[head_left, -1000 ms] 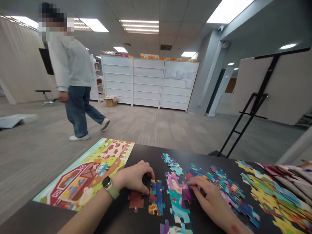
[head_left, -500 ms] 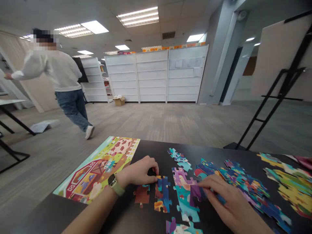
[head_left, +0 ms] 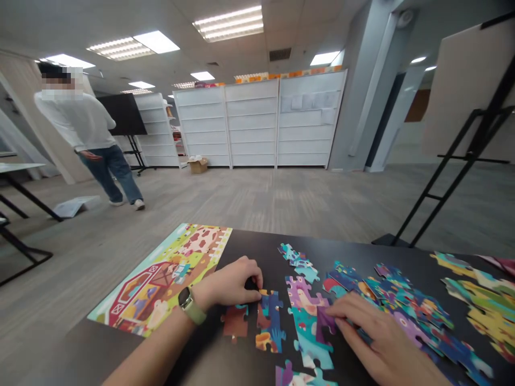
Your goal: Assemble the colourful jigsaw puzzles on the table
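My left hand (head_left: 237, 281), with a watch (head_left: 189, 303) on its wrist, is curled, thumb and finger close together. Its thumb meets the top edge of a joined blue and brown strip of puzzle pieces (head_left: 270, 321); anything between the fingertips is hidden. A brown puzzle piece (head_left: 235, 323) lies just below that hand. My right hand (head_left: 372, 324) pinches a purple puzzle piece (head_left: 324, 325) at the right side of a joined pink and teal section (head_left: 308, 327). Below, a section with a white animal (head_left: 303, 378) is cut off by the frame edge.
A farm picture sheet (head_left: 169, 273) lies left on the black table (head_left: 257, 249). Loose blue pieces (head_left: 414, 300) and yellow-green pieces (head_left: 486, 300) are heaped on the right. Joined light-blue pieces (head_left: 298, 262) lie further back. A person (head_left: 86, 128) stands beyond; an easel (head_left: 454, 166) is right.
The person in the background has turned and lowered an arm, uncovering more of a black screen on a stand. My hands and the pieces hold nearly the same places.
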Available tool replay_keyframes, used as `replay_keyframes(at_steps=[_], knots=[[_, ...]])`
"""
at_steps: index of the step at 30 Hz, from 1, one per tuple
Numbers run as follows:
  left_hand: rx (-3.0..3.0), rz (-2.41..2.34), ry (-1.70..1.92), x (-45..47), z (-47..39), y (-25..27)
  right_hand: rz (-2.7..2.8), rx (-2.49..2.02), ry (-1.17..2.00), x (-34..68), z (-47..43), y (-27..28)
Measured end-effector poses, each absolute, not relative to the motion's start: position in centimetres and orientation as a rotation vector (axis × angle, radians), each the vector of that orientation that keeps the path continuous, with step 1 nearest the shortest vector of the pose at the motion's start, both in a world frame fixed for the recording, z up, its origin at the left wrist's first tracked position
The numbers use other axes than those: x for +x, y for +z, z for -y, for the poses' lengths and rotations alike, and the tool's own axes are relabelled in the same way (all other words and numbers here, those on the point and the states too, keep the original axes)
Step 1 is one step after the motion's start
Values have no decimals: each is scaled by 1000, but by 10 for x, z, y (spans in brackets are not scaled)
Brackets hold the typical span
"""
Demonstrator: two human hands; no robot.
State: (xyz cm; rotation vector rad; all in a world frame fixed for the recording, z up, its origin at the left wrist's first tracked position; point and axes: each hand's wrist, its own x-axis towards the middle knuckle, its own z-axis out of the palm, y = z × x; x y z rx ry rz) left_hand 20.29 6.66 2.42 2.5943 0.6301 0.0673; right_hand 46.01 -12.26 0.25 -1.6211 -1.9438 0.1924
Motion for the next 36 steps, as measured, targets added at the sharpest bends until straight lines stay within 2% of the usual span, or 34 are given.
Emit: replay_keyframes(at_steps=[8, 19, 36], knots=[[2555, -713, -13, 194, -75, 29, 1920, -1648, 250, 464, 124, 5], [2545, -1055, -390, 177, -56, 33, 1902, -1666, 294, 461, 125, 9], [2441, -891, -245, 179, -60, 34, 1904, -1697, 342, 460, 124, 8]])
